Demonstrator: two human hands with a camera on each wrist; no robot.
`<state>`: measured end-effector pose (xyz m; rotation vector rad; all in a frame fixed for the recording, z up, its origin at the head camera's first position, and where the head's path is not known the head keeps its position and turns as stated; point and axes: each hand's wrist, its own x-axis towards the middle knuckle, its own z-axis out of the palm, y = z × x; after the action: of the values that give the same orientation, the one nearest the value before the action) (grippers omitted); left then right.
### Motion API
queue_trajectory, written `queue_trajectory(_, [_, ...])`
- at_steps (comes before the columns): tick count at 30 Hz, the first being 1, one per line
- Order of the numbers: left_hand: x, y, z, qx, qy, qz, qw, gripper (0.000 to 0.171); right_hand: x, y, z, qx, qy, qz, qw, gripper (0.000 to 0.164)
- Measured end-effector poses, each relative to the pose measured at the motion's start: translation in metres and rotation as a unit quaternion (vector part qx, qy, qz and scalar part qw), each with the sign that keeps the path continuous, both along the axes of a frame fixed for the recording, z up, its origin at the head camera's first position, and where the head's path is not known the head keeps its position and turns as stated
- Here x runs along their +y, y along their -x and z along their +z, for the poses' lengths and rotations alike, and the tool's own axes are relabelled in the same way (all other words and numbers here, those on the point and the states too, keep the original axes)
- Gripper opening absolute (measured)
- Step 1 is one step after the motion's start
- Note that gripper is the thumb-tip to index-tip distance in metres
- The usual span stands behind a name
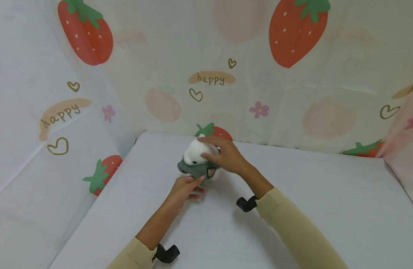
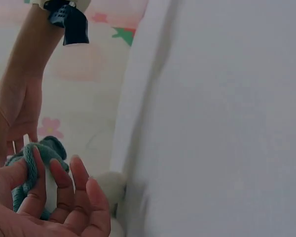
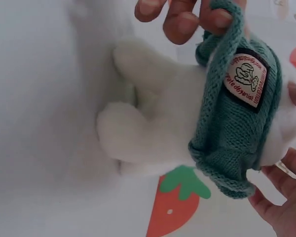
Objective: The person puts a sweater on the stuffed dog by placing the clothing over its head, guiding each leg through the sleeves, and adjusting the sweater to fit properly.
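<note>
A white plush toy (image 1: 196, 150) stands on the table in a green knitted sweater (image 1: 196, 170) with a small sewn label (image 3: 247, 79). One dark eye shows just above the sweater's edge in the head view. My left hand (image 1: 184, 190) pinches the sweater's hem between thumb and index finger; its other fingers are spread apart. From above and to the right, my right hand (image 1: 226, 153) grips the toy's head. The toy's white legs (image 3: 123, 128) point down at the table in the right wrist view. Fingers hide part of the head.
A white cloth covers the table (image 1: 310, 209). Behind and beside it hangs a pale curtain (image 1: 126, 67) printed with strawberries, hearts and the word "happy". Each wrist carries a black camera mount (image 1: 247, 204).
</note>
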<state>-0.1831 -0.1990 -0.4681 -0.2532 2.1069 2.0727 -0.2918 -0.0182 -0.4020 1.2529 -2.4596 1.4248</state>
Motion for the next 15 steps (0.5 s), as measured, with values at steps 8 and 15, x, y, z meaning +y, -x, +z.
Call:
queue_trajectory(8, [-0.006, 0.005, -0.011, 0.007, 0.084, -0.068, 0.9941, 0.040, -0.002, -0.002, -0.003, 0.002, -0.006, -0.038, 0.999, 0.048])
queue_trajectory(15, [-0.012, 0.014, -0.019, 0.048, 0.161, -0.104, 0.9803, 0.036, -0.004, -0.004, -0.006, -0.001, -0.004, -0.055, 0.998, 0.046])
